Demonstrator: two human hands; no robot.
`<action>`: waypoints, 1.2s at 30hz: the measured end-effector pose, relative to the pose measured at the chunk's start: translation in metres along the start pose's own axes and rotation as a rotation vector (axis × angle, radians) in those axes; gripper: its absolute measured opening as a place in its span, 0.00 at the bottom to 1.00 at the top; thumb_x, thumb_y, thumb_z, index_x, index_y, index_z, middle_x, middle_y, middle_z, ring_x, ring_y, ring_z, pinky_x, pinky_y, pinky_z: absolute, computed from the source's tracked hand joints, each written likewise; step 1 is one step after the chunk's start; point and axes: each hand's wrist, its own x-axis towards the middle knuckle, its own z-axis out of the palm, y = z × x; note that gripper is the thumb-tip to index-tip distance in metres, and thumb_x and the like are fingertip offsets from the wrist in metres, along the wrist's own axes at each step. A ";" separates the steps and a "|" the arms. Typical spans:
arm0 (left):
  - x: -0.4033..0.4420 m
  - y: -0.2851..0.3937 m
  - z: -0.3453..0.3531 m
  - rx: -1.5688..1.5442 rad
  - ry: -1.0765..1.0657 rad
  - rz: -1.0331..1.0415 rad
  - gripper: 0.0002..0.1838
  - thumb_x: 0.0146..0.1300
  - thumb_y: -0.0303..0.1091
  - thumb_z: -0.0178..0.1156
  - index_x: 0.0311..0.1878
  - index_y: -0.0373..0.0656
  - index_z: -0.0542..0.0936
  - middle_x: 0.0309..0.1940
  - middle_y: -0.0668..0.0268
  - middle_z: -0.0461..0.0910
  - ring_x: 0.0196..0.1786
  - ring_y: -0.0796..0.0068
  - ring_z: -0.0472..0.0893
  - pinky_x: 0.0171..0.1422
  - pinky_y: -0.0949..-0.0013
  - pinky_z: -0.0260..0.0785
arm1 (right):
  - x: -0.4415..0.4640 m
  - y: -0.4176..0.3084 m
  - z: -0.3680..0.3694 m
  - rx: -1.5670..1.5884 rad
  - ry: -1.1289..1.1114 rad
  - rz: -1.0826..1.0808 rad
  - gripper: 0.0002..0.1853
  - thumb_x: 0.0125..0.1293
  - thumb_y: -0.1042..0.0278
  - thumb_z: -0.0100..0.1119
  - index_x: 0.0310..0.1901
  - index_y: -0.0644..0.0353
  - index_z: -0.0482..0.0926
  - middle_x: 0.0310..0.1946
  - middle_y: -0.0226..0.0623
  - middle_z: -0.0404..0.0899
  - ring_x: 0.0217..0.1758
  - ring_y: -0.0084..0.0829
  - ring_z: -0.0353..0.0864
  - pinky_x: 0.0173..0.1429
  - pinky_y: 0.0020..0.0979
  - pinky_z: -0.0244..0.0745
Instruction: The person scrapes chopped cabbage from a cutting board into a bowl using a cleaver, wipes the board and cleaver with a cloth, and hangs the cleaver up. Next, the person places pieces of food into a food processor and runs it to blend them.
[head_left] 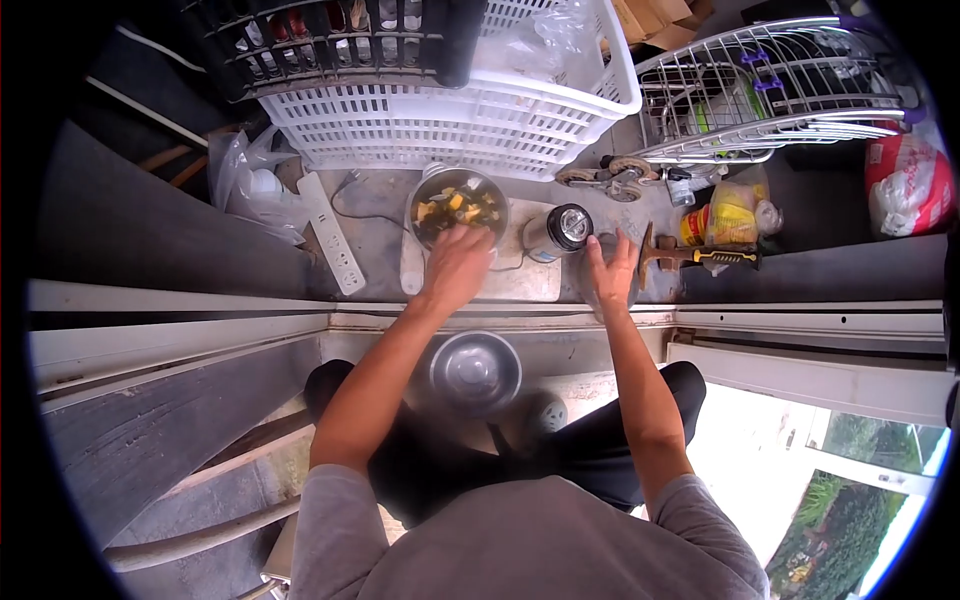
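A metal pot [412,222] holds dark liquid with orange and dark green pieces of food [455,206]. My left hand [462,265] reaches over its near rim, fingers bent and close together; their tips and anything between them are hidden. To the right of the pot, a silver cylinder with a black top [560,232] stands on a pale board [525,285]. My right hand [613,268] has its thumb and fingers apart, just right of that cylinder. Under it is a greyish round thing [590,290], mostly covered by the hand.
A grey bowl [475,372] sits below, between my knees. A power strip [332,235] lies left of the board and a hammer [700,256] to the right. Behind stand a white plastic crate [420,125], a black crate [330,50] and a wire cart [770,90].
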 end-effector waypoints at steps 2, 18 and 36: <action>-0.004 0.003 0.010 0.119 -0.084 0.028 0.21 0.65 0.36 0.62 0.58 0.35 0.78 0.61 0.59 0.76 0.59 0.58 0.73 0.65 0.57 0.63 | -0.011 0.039 0.001 -0.147 0.003 0.043 0.35 0.64 0.47 0.66 0.66 0.60 0.70 0.63 0.57 0.68 0.64 0.59 0.68 0.68 0.50 0.67; -0.012 0.001 0.033 -0.003 -0.032 -0.046 0.32 0.58 0.28 0.62 0.68 0.38 0.69 0.67 0.51 0.71 0.69 0.52 0.68 0.77 0.53 0.55 | -0.061 0.088 -0.001 -0.399 -0.111 -0.046 0.40 0.49 0.61 0.77 0.65 0.60 0.72 0.50 0.43 0.76 0.57 0.49 0.74 0.63 0.46 0.70; -0.004 -0.073 -0.035 -0.486 0.417 -0.763 0.21 0.63 0.26 0.55 0.60 0.35 0.78 0.56 0.48 0.81 0.62 0.51 0.79 0.68 0.58 0.69 | -0.048 -0.145 0.069 0.005 -0.372 -0.919 0.38 0.51 0.66 0.74 0.66 0.53 0.73 0.58 0.32 0.77 0.64 0.34 0.73 0.76 0.49 0.56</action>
